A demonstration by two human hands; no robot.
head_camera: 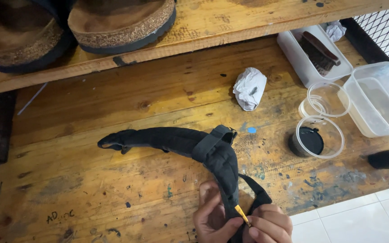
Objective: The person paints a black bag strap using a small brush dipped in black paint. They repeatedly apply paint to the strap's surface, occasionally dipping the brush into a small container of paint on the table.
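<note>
Black padded strap (190, 143), curved across wooden bench (91, 180), near end pinched flat by left hand (212, 218); right hand (269, 225) closed on fine yellow-handled brush (241, 214) at strap edge. Risk: slipping grip, dye smeared off line. Open black dye pot (311, 141), clear cups (327, 99) near, likely tipped by dragging strap

2 sandals (113, 22), 1 strap (190, 146), 2 round tubs (320, 135), 2 trays (379, 99), 1 rag (250, 88)

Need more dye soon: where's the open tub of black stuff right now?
In the head view, the black tub sits right of the strap, on the wooden table, below an empty clear cup.
</note>
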